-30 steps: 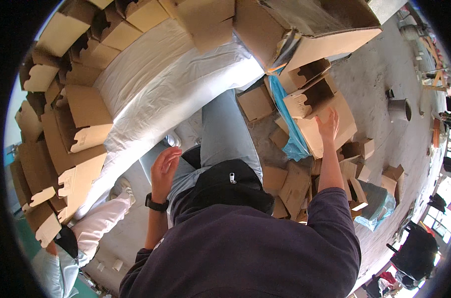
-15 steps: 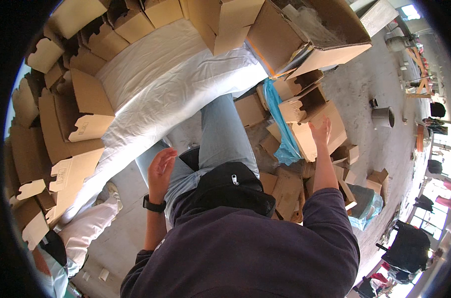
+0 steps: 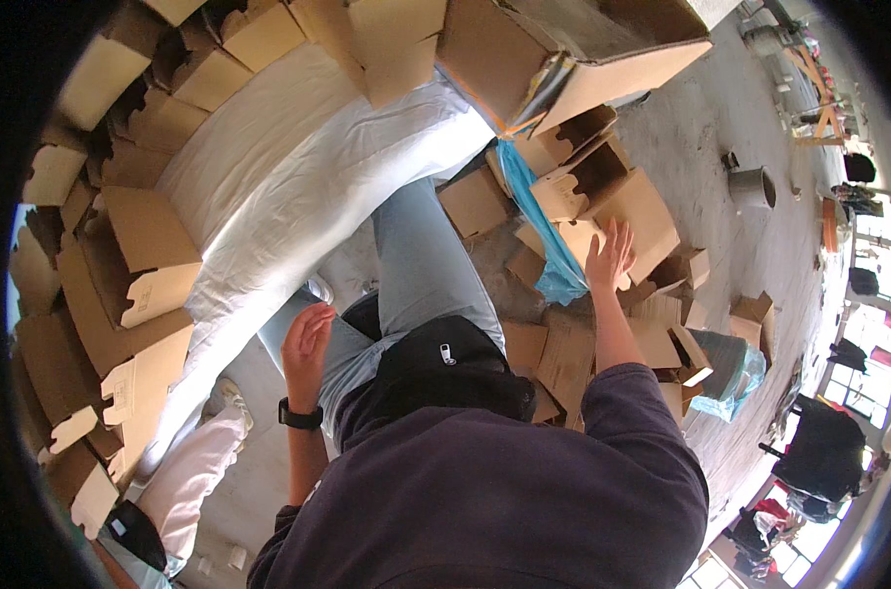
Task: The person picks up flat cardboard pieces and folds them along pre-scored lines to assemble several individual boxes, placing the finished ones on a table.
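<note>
My left hand (image 3: 308, 344), with a black watch (image 3: 300, 416) on its wrist, hovers over my left thigh. Its fingers are loosely curled and apart, and I see nothing in them. My right hand (image 3: 610, 257) is raised on the right, fingers spread and empty. Behind it in the picture is an open cardboard box (image 3: 630, 211) on a pile; whether the hand touches it I cannot tell. A strip of blue plastic sheet (image 3: 539, 231) hangs down beside that box, just left of the hand. In front of me a white cloth (image 3: 313, 187) covers a long surface.
Open cardboard boxes (image 3: 146, 255) line the cloth's far and left sides. A large box (image 3: 573, 74) with clear plastic stands ahead right. Cartons (image 3: 568, 363) lie on the floor by my right side. Another person's leg (image 3: 198, 481) is at lower left; a grey bucket (image 3: 753, 187) stands farther right.
My right hand has come slightly nearer and left, its fingers spreading more. My left hand has shifted slightly down and left. The whole view has shifted a little.
</note>
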`<state>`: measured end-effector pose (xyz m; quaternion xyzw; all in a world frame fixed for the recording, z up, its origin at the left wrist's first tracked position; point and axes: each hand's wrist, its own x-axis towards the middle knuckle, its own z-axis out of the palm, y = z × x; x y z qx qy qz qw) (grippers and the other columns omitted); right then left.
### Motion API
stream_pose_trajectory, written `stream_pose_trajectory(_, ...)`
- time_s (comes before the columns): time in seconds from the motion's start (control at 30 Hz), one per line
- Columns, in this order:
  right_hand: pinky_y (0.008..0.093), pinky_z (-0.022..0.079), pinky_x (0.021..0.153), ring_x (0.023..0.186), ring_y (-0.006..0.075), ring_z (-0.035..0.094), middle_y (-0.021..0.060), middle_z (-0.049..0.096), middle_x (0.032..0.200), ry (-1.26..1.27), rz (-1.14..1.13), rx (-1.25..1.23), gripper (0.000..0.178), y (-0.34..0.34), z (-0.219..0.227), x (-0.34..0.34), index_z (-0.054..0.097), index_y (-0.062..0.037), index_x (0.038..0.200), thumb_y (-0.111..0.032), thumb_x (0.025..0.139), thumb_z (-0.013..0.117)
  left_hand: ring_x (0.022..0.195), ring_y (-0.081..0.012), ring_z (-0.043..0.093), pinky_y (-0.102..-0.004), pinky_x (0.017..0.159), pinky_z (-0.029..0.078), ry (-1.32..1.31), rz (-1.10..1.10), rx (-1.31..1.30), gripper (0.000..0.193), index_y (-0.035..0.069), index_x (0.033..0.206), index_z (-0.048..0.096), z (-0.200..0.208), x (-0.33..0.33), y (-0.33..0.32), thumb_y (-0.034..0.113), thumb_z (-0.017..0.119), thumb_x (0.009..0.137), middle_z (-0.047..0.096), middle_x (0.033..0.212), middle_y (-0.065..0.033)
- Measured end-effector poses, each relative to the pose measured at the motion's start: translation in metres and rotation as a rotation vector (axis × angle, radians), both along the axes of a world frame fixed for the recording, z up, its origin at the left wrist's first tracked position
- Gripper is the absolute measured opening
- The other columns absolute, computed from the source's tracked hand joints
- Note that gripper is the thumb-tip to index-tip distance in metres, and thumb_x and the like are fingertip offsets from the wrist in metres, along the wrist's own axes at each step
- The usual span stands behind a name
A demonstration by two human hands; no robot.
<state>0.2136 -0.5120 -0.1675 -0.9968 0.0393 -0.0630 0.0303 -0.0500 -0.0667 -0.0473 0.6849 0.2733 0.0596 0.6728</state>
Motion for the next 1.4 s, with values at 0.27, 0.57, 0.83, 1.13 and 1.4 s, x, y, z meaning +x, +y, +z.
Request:
stream_pose_trajectory(0.27, 0.0677, 0.018, 0.104, 0.142, 0.0246, 0.011, 0.0016, 0.011, 0.154, 0.444, -0.075, 0.092, 0.056, -0.035, -0.045, 0.060, 0.023, -0.0327, 0.145, -0.037, 0.093, 0.044, 0.106, -0.0168, 0.058, -0.0275, 0.094, 0.044, 0.044, -0.061, 0.063, 0.027, -0.003, 0.117, 0.053, 0.009, 0.015, -0.009, 0.000, 0.054, 0.090, 0.061, 0.111, -0.0113)
stream_pose_trajectory(0.57, 0.0709, 0.024, 0.099, 0.141, 0.0310, 0.011, 0.0051, 0.011, 0.154, 0.427, -0.018, 0.114, 0.056, -0.049, -0.088, 0.071, 0.037, -0.0220, 0.138, -0.039, 0.087, 0.052, 0.106, -0.0173, 0.058, -0.0286, 0.094, 0.044, 0.127, -0.088, 0.082, 0.029, -0.003, 0.119, 0.053, 0.020, 0.024, -0.025, 0.003, 0.055, 0.091, 0.061, 0.112, -0.0113)
stream_pose_trajectory(0.83, 0.0663, 0.020, 0.104, 0.141, 0.0235, 0.012, 0.0003, 0.014, 0.154, 0.408, -0.113, 0.103, 0.065, -0.021, -0.035, 0.065, 0.025, -0.0333, 0.144, -0.037, 0.086, 0.056, 0.106, -0.0171, 0.057, -0.0288, 0.094, 0.043, 0.110, -0.112, 0.081, 0.028, -0.002, 0.118, 0.053, 0.019, 0.028, -0.027, 0.003, 0.055, 0.090, 0.061, 0.112, -0.0114)
stream_pose_trajectory(1.13, 0.0605, 0.020, 0.105, 0.139, 0.0253, 0.019, 0.0046, 0.024, 0.149, 0.079, -0.026, 0.132, 0.066, -0.019, -0.010, 0.046, 0.032, -0.0284, 0.140, -0.037, 0.082, 0.063, 0.107, -0.0171, 0.057, -0.0283, 0.095, 0.043, 0.040, -0.072, 0.048, 0.028, -0.003, 0.118, 0.052, 0.013, 0.015, -0.019, 0.001, 0.054, 0.091, 0.061, 0.112, -0.0111)
stream_pose_trajectory(1.4, 0.0501, 0.025, 0.104, 0.131, 0.0275, 0.033, 0.0102, 0.033, 0.141, -0.034, 0.002, 0.110, 0.073, -0.009, 0.012, 0.042, 0.035, -0.0188, 0.135, -0.029, 0.073, 0.072, 0.106, -0.0166, 0.058, -0.0281, 0.094, 0.044, -0.055, -0.041, 0.020, 0.029, -0.003, 0.119, 0.052, 0.002, -0.001, -0.008, 0.000, 0.054, 0.090, 0.061, 0.113, -0.0108)
